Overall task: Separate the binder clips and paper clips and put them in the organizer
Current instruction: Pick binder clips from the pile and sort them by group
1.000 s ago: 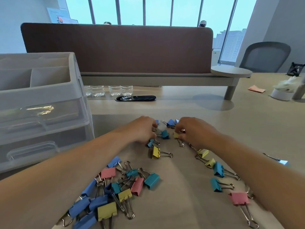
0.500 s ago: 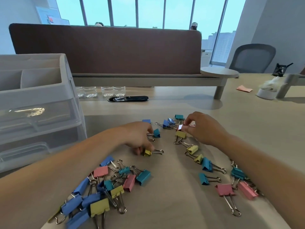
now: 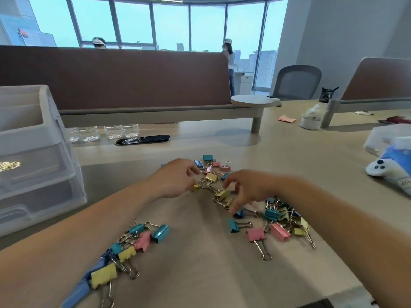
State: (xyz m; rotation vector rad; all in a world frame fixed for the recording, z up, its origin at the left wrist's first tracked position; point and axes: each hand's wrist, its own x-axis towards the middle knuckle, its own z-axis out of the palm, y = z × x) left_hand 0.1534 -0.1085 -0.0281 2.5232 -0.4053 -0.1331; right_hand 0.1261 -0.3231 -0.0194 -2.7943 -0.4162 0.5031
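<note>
Office desk [image 3: 289, 156]; organizer [image 3: 33, 152] at left (untouched), clips [image 3: 161, 233] spread right of it; left hand [image 3: 175, 178] pinches yellow clip [image 3: 195, 188]; right hand [image 3: 246, 187] pulled back from far clips, curled over nearer ones, grasp unclear. Still sorting.

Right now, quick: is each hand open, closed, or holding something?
Left hand: curled beside a small yellow clip; hold cannot be told.
Right hand: curled beside a larger yellow clip; hold cannot be told.
</note>
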